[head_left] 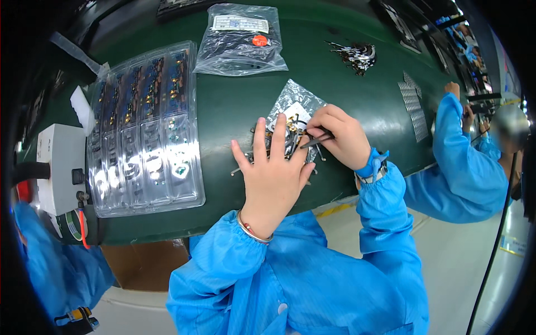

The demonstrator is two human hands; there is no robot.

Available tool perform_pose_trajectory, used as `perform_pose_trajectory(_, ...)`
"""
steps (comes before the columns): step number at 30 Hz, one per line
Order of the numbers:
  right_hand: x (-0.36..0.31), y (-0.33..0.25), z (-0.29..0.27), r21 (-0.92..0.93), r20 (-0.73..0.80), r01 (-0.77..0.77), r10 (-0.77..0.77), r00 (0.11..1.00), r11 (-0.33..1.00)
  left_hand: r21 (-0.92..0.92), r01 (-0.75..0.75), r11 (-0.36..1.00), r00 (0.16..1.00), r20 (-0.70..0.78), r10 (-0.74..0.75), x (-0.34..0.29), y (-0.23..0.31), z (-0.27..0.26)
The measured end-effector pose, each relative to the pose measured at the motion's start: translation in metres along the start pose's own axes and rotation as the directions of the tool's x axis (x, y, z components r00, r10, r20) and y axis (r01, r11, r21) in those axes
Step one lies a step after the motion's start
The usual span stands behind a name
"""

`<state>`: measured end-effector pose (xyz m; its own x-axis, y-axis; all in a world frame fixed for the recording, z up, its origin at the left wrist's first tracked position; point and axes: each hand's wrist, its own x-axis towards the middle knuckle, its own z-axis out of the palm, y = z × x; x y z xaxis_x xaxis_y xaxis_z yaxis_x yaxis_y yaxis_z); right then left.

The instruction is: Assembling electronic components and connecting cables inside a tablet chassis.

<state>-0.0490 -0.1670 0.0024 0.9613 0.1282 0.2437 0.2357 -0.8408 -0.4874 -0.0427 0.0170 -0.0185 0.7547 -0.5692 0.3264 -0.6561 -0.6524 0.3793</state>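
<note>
Just right of centre, the dark tweezers (pixel 316 140) I pinch in my right hand (pixel 342 138) slant, tips leftward and slightly down; my left hand (pixel 272 181) spreads loosely over small parts (pixel 292 146). Green tabletop (pixel 374 106) stretches right, its edge below.

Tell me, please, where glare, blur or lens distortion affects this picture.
In the head view, glare washes over the nearer half of the clear tray, with finer highlights on the small clear bag; in the head view, the near edge of the green table bends and the corners go black; in the head view, a co-worker's head is blurred.
</note>
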Motion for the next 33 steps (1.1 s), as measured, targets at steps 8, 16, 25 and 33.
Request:
perform_pose_trajectory(8,-0.005,-0.002,0.003,-0.032,-0.045,0.019,-0.02,0.999,0.999,-0.054,-0.008,0.998,1.0,0.004,0.008,-0.001,-0.001,0.002)
perform_pose_trajectory(16,-0.005,0.001,0.002,-0.045,-0.009,0.028,-0.029,1.0,0.999,-0.043,0.028,0.999,0.997,0.067,-0.025,0.0,0.001,0.003)
perform_pose_trajectory(25,-0.004,-0.003,0.002,-0.059,-0.007,0.009,-0.01,1.0,0.998,-0.03,0.043,0.999,0.995,0.091,-0.04,-0.001,0.002,0.001)
perform_pose_trajectory(33,-0.013,-0.015,-0.003,-0.348,0.118,0.14,-0.104,0.988,0.927,-0.019,0.055,0.998,0.989,0.138,-0.052,-0.002,0.0,0.001)
